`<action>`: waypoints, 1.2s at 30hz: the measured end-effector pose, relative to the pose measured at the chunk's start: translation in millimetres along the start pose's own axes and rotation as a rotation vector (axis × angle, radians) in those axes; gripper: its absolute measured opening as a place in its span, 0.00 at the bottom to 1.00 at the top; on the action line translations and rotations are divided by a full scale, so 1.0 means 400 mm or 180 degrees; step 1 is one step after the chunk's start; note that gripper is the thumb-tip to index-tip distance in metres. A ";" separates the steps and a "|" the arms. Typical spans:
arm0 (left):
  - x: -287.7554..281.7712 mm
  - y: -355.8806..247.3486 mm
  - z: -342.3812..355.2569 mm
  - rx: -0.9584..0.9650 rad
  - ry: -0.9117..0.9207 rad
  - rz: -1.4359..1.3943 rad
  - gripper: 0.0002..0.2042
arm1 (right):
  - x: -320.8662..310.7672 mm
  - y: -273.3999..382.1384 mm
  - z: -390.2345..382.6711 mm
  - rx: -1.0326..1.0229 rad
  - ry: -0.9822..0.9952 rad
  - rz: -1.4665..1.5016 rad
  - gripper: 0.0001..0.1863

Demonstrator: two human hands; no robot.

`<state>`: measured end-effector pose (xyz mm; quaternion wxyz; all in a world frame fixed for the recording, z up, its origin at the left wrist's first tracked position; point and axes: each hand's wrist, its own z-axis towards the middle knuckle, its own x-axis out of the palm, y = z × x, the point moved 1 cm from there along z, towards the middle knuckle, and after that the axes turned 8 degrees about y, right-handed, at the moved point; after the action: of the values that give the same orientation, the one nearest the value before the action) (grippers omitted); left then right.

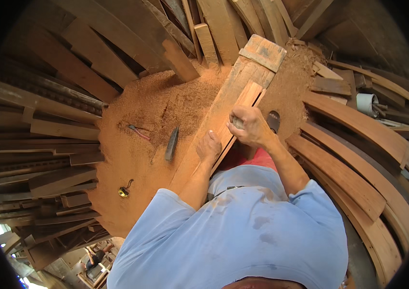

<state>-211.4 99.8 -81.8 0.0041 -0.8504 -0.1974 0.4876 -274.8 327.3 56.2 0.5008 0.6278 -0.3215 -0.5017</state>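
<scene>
A narrow wooden strip (249, 94) with a dark lengthwise gap lies along a long bench board (228, 91), which slants away from me. My left hand (209, 146) is closed on the strip's near part, thumb on top. Farther along, my right hand (250, 126) is wrapped round a small greyish block (237, 122) at the strip's surface; its kind is mostly hidden by my fingers. A wooden cleat (262, 59) crosses the board's far end.
Sawdust (132, 168) covers the floor at left, with red-handled pliers (139, 132), a dark flat tool (172, 144) and a yellow tape measure (123, 191). Leaning planks (89, 58) and curved-looking boards (344, 168) surround me. A person (96, 257) is at lower left.
</scene>
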 end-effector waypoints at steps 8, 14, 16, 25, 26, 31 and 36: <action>-0.039 -0.053 -0.022 -0.0079 -0.0197 -0.0344 0.23 | -0.145 -0.315 0.176 0.0762 -0.1153 0.1494 0.08; -0.024 -0.030 -0.002 0.0124 -0.0048 -0.0459 0.23 | 0.116 0.078 0.004 -0.0244 0.0021 -0.0464 0.07; -0.037 -0.061 0.022 0.0174 -0.0075 -0.0458 0.23 | 0.213 0.121 -0.063 -0.1353 0.0310 -0.0722 0.07; -0.030 -0.050 0.002 -0.0002 -0.0163 -0.0432 0.22 | -0.175 -0.297 0.192 0.0608 -0.0874 0.2102 0.12; -0.047 -0.052 0.009 -0.0053 -0.0081 -0.0309 0.22 | -0.169 -0.298 0.212 0.0475 -0.1152 0.2205 0.11; -0.038 -0.028 0.003 -0.0118 0.0088 -0.0415 0.20 | -0.003 -0.043 0.088 0.0627 -0.1266 0.1706 0.10; -0.008 0.007 0.017 0.0137 0.0112 -0.0812 0.17 | 0.287 0.105 -0.068 -0.0950 0.0536 -0.0793 0.10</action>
<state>-217.6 94.8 -83.4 0.0877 -0.8265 -0.2934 0.4723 -211.5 219.1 60.6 0.5474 0.6213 -0.1206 -0.5476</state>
